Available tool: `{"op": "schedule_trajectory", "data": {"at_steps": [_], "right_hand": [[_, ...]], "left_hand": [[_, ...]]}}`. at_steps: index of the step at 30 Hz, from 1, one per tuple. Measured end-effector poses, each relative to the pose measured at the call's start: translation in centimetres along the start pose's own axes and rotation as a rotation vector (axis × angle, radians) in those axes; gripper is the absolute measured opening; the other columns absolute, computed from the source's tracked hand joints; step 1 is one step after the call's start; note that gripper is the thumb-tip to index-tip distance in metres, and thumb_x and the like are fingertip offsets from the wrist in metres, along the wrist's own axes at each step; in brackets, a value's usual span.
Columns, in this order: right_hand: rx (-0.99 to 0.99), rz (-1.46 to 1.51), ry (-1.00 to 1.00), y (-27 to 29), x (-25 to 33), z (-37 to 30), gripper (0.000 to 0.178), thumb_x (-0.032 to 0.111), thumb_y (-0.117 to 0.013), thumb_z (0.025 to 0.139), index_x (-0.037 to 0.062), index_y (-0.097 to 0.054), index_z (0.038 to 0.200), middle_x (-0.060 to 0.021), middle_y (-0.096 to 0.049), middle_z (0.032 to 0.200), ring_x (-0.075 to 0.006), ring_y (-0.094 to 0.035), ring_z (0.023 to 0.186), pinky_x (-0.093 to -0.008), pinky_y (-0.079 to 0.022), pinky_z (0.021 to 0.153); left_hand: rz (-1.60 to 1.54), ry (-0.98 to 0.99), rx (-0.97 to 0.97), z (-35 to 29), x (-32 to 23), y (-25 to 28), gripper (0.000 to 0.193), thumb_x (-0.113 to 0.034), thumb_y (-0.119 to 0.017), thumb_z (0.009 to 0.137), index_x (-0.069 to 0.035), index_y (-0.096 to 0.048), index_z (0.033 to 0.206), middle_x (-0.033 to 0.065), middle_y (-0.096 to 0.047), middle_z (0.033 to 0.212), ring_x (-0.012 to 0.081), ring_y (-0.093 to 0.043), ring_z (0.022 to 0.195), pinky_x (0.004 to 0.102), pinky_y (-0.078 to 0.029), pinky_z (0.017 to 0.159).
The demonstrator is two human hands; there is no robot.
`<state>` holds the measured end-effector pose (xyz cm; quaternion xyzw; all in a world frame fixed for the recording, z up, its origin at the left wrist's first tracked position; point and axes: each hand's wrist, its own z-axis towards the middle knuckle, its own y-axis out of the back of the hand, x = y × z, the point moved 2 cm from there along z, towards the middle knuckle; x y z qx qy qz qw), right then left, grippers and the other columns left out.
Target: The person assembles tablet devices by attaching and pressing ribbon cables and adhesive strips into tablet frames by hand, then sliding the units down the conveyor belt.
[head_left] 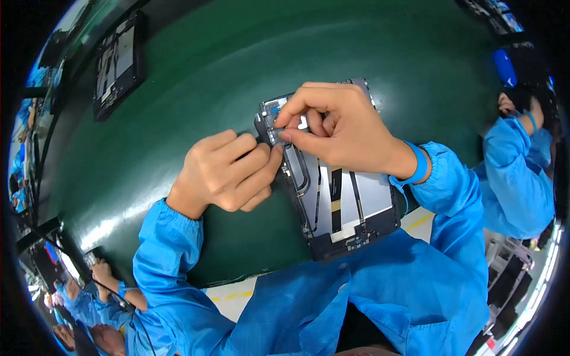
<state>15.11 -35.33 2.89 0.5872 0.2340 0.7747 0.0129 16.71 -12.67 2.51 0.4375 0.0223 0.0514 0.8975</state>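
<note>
An opened tablet (371, 193) lies slanted on the green table in front of me, its silver inside, dark flat cables and circuit boards exposed. My right hand (341, 127) is over its upper left corner, thumb and index finger pinched close to the small circuit board there. Whatever is between those fingertips is too small to name. My left hand (228, 172) is closed at the tablet's left edge, fingers curled and fingertips touching the frame close to the right thumb. What the left fingertips hold, if anything, is hidden.
Another opened tablet (119, 65) lies at the far left of the green table (237, 71). A dark rack with cables (50, 124) stands along the left side. Other people in blue sleeves (516, 178) sit at the right and lower left. A blue object (504, 68) is at the far right.
</note>
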Motion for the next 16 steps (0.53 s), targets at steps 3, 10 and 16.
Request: {"op": "schedule_trajectory", "data": {"at_steps": [3, 10, 16], "right_hand": [[0.003, 0.005, -0.001, 0.3, 0.2, -0.2, 0.015, -0.005, -0.082, 0.089, 0.0020, -0.079, 0.101, -0.0005, -0.064, 0.075, -0.0019, -0.041, 0.053, -0.0243, -0.034, 0.054], [0.051, 0.021, -0.124, 1.3, 0.0, -0.4, 0.015, -0.003, -0.081, 0.089, 0.0015, -0.079, 0.103, -0.0020, -0.066, 0.082, -0.0016, -0.042, 0.054, -0.0245, -0.035, 0.055], [0.031, -0.084, 0.024, 2.6, -1.1, -1.0, 0.021, -0.003, -0.080, 0.089, 0.0072, -0.080, 0.107, -0.0010, -0.068, 0.081, -0.0079, -0.059, 0.060, -0.0263, -0.044, 0.058]], "left_hand": [[-0.016, 0.046, -0.003, 0.0, -0.7, -0.4, 0.044, -0.021, -0.073, 0.062, 0.002, -0.078, 0.099, 0.0061, -0.067, 0.086, 0.0174, -0.060, 0.069, 0.0312, -0.045, 0.054], [-0.119, 0.161, -0.102, 0.3, -0.4, -1.9, 0.048, -0.018, -0.072, 0.057, 0.004, -0.079, 0.099, 0.0071, -0.067, 0.082, 0.0202, -0.061, 0.066, 0.0330, -0.045, 0.051], [-0.119, 0.170, -0.095, 1.5, -0.4, -3.0, 0.050, -0.018, -0.073, 0.054, 0.003, -0.080, 0.099, 0.0081, -0.069, 0.082, 0.0202, -0.065, 0.068, 0.0340, -0.047, 0.051]]}}
